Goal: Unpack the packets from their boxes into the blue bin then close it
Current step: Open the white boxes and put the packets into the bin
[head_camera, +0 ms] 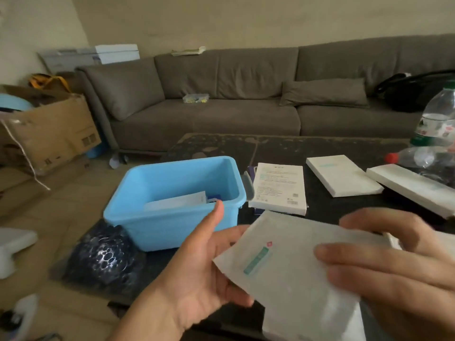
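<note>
A white packet (290, 262) with green print is held low in front of me, over the dark table. My left hand (204, 264) supports its left edge from beneath, palm up, thumb raised. My right hand (384, 264) grips its right side, fingers curled over the top. The open blue bin (138, 217) stands on the table just beyond my left hand, with a white packet (177, 201) lying inside. Three white boxes lie to the bin's right: one (279, 188) next to it, a second (342, 175) farther back and a third (411, 188) near the right edge.
Two clear plastic bottles, one upright (435, 119) and one lying with a red cap (416, 156), are at the right of the dark table (246, 143). A dark patterned ball (103, 257) sits left of the bin. A grey sofa (221, 94) and a cardboard box (49, 134) lie beyond.
</note>
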`<state>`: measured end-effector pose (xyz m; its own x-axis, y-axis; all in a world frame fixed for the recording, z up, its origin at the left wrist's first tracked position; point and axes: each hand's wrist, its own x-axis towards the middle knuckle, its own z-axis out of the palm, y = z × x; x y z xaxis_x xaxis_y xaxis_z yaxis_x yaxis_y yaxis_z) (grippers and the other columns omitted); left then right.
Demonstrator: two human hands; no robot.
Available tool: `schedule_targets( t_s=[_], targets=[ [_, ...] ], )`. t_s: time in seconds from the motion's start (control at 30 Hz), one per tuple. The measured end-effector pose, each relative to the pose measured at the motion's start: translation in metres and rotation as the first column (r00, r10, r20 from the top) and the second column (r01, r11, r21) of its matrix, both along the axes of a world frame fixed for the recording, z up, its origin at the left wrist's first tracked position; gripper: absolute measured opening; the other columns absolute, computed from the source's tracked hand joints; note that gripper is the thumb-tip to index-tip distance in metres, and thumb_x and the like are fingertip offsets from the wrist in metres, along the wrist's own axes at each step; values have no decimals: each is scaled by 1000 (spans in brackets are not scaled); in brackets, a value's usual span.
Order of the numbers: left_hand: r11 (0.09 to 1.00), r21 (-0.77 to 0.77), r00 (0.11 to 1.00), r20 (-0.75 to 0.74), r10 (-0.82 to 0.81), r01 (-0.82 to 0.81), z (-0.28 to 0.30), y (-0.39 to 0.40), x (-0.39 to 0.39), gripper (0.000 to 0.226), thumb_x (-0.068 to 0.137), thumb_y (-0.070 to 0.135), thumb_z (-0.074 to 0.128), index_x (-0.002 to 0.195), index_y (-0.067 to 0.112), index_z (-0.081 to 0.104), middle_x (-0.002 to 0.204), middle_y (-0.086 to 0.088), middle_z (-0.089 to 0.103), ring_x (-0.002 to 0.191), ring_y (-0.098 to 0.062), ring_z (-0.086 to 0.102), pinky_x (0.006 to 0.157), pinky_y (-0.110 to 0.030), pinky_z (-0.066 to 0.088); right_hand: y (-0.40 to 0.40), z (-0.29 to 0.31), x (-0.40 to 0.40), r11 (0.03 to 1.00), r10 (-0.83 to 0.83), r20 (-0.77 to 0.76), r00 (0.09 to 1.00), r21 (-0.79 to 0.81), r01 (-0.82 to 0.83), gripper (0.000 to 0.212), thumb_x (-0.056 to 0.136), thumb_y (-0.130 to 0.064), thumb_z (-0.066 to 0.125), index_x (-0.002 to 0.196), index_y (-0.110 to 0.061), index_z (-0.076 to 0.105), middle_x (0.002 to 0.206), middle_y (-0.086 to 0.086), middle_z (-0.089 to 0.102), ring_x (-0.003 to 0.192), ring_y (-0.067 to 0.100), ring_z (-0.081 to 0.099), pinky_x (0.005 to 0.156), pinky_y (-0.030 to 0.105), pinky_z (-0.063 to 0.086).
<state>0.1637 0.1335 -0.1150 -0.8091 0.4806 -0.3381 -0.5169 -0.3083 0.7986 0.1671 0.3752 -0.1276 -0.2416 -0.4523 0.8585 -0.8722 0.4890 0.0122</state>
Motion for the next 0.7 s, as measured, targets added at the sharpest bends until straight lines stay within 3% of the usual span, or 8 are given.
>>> schedule_targets(
  t_s=[0.1,0.17,0.27,0.3,0.37,0.43,0.5,0.7],
  targets=[
    [987,-23,986,-58,159,-161,-2,-10,-2,31,83,22,59,106,15,77,91,-13,74,70,-20,72,48,-32,56,-8,-7,0,997,-27,29,999,68,25,15,99,-31,54,98,-28,68,121,-6,70,107,21,66,88,39,50],
    [970,-10,967,-87,241,-242,-2,-20,-4,28,83,14,58,102,18,79,99,-15,74,79,-22,74,54,-34,59,-16,-9,-1,998,-21,259,966,-48,35,27,96,-51,51,98,-33,71,133,-2,62,119,29,57,93,43,48],
    [939,-8,924,-180,337,-343,3,-30,-3,30,83,21,60,109,21,74,107,-11,74,94,-24,74,65,-37,61,-41,8,2,805,376,679,630,-576,142,62,69,-82,59,111,-38,69,132,1,62,114,29,63,82,40,56],
    [927,-33,905,-234,356,-373,6,-32,-3,33,82,24,60,113,22,71,108,-7,74,98,-22,73,70,-38,61,-48,13,-2,735,472,737,483,-632,246,72,57,-83,68,117,-45,64,123,2,68,104,29,68,74,41,58],
    [898,-77,863,-324,388,-432,8,-35,-4,40,77,30,63,116,24,68,108,-2,75,103,-20,71,79,-41,60,-60,22,-18,748,478,828,293,-559,357,80,56,-55,82,129,-47,53,104,6,74,91,30,73,73,50,58],
    [878,-108,834,-382,397,-467,12,-40,-6,51,67,40,68,116,25,67,109,0,74,105,-19,71,84,-44,60,-71,36,-33,785,421,867,267,-495,371,75,63,-30,75,132,-46,50,99,8,76,90,30,74,84,57,56],
    [830,-184,794,-455,402,-526,16,-49,-10,60,58,47,70,114,24,68,107,3,75,101,-17,72,81,-43,61,-82,48,-46,804,374,882,287,-463,374,70,64,-27,72,128,-47,53,102,6,76,93,29,73,87,60,55],
    [605,-151,589,-498,637,-782,21,-98,-32,53,55,36,78,105,28,65,81,-5,77,54,-13,66,59,-29,53,-117,68,-96,895,198,927,319,-303,326,32,82,-18,70,111,-32,65,95,-4,76,84,19,74,66,45,62]
  ],
)
